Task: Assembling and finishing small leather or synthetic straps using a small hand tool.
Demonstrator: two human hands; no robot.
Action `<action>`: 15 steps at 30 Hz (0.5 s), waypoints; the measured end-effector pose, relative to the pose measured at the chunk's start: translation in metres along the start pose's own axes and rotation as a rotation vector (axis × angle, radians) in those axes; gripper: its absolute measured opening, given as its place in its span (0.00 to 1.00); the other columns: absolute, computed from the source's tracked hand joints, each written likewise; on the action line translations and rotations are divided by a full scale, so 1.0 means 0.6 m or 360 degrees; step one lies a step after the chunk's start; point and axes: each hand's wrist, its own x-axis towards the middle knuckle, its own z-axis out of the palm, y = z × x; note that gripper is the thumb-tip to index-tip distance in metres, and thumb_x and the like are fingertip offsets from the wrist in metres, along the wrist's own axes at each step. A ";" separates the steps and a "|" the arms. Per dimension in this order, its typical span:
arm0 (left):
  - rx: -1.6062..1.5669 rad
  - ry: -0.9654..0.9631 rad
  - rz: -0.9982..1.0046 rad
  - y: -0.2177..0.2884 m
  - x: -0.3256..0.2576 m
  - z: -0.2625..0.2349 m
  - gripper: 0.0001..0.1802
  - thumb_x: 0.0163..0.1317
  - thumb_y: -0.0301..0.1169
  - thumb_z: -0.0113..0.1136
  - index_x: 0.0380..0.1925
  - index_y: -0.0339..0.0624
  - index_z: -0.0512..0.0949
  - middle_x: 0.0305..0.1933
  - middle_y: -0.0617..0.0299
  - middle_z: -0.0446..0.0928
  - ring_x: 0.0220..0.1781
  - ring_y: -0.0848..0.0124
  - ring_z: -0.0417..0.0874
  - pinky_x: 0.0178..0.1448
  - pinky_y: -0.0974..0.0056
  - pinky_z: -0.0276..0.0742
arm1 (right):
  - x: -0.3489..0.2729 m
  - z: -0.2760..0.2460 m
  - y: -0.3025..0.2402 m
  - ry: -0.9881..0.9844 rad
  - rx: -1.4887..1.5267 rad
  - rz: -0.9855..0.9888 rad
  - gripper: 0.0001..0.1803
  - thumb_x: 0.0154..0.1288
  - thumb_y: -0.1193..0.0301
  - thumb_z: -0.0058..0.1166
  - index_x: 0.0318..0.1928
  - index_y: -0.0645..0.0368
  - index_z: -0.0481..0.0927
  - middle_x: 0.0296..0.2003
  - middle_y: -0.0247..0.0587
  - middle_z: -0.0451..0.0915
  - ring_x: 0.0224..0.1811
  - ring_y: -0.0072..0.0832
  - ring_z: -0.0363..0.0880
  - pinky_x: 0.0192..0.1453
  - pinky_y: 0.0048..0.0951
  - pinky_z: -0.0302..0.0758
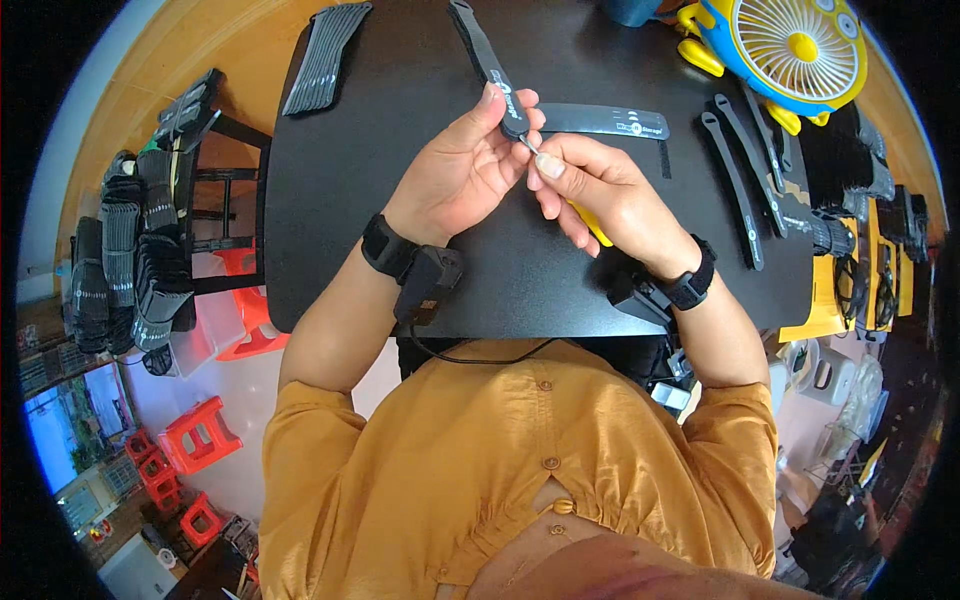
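My left hand (458,172) is closed on a black strap (482,55) with white print, its near end between thumb and fingers and its far end reaching up the table. In my right hand (605,183) is a slim tool with a yellow handle (598,226), mostly hidden by the fingers. Its thin metal shaft (529,147) meets the strap's near end; whether it passes through the strap I cannot tell. Just beyond my hands, a wider dark strap (590,119) with white print lies flat on the dark table (520,270).
A bundle of straps (326,60) lies at the far left. Several single straps (733,190) rest on the right, below a yellow and blue fan (795,55). More bundles (120,240) hang or stack left of the table. Red stools (200,436) stand on the floor.
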 end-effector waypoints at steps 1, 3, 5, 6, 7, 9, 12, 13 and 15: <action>-0.0002 0.0000 0.0002 0.000 0.000 0.001 0.23 0.73 0.45 0.48 0.53 0.36 0.71 0.43 0.57 0.78 0.42 0.71 0.80 0.49 0.67 0.80 | 0.000 0.000 0.000 -0.0003 0.0008 -0.0004 0.13 0.77 0.62 0.42 0.41 0.56 0.76 0.24 0.27 0.72 0.15 0.12 0.68 0.16 0.15 0.64; 0.0023 0.0051 0.0000 0.001 -0.002 0.003 0.23 0.73 0.45 0.48 0.54 0.36 0.71 0.43 0.57 0.78 0.42 0.71 0.80 0.49 0.66 0.80 | 0.001 0.002 0.000 -0.0005 0.0019 -0.0005 0.13 0.77 0.62 0.42 0.41 0.56 0.76 0.24 0.27 0.72 0.15 0.12 0.68 0.16 0.15 0.64; 0.0027 0.0046 0.0003 0.001 -0.003 0.001 0.23 0.73 0.45 0.48 0.54 0.36 0.71 0.43 0.57 0.78 0.42 0.70 0.80 0.49 0.66 0.80 | 0.002 0.005 -0.001 -0.0008 0.0031 -0.0007 0.13 0.77 0.62 0.42 0.40 0.56 0.76 0.24 0.27 0.72 0.15 0.12 0.68 0.16 0.15 0.64; 0.0032 0.0039 0.0003 0.001 -0.003 0.000 0.23 0.73 0.45 0.48 0.54 0.36 0.71 0.43 0.58 0.78 0.42 0.70 0.80 0.49 0.65 0.80 | 0.002 0.006 -0.002 0.0002 0.0036 0.0004 0.13 0.77 0.62 0.42 0.40 0.56 0.76 0.24 0.27 0.72 0.15 0.12 0.68 0.16 0.14 0.64; 0.0031 0.0040 0.0003 0.001 -0.004 -0.001 0.23 0.73 0.45 0.48 0.54 0.36 0.71 0.43 0.58 0.78 0.42 0.70 0.80 0.49 0.65 0.80 | 0.002 0.007 -0.002 0.0012 0.0042 0.0015 0.13 0.77 0.62 0.42 0.40 0.56 0.75 0.24 0.27 0.72 0.15 0.12 0.68 0.16 0.14 0.64; 0.0071 0.0060 0.0019 0.001 -0.004 0.001 0.23 0.73 0.45 0.48 0.54 0.36 0.71 0.43 0.58 0.78 0.42 0.70 0.80 0.49 0.65 0.80 | 0.001 0.007 -0.002 0.0015 0.0034 0.0019 0.13 0.77 0.62 0.42 0.40 0.56 0.76 0.23 0.27 0.72 0.15 0.12 0.68 0.15 0.15 0.64; 0.0122 -0.0014 -0.0004 0.001 0.003 0.004 0.23 0.72 0.45 0.49 0.54 0.38 0.71 0.43 0.59 0.78 0.44 0.70 0.79 0.49 0.65 0.78 | -0.002 0.004 -0.002 0.0051 0.0033 0.0028 0.13 0.77 0.62 0.43 0.40 0.56 0.76 0.23 0.27 0.72 0.15 0.12 0.68 0.15 0.15 0.64; 0.0123 -0.0039 -0.0030 0.001 0.005 0.005 0.23 0.72 0.45 0.49 0.54 0.38 0.71 0.43 0.59 0.78 0.44 0.70 0.79 0.49 0.65 0.78 | -0.004 0.002 -0.002 0.0078 0.0040 0.0037 0.13 0.77 0.62 0.43 0.40 0.55 0.76 0.23 0.26 0.72 0.15 0.12 0.68 0.15 0.15 0.64; 0.0081 -0.0011 0.0009 0.002 -0.003 0.004 0.19 0.69 0.43 0.56 0.50 0.40 0.74 0.43 0.60 0.77 0.43 0.71 0.77 0.48 0.64 0.75 | 0.002 0.012 -0.009 0.0110 0.0012 0.0095 0.12 0.76 0.62 0.43 0.40 0.55 0.76 0.23 0.27 0.73 0.15 0.13 0.68 0.15 0.16 0.65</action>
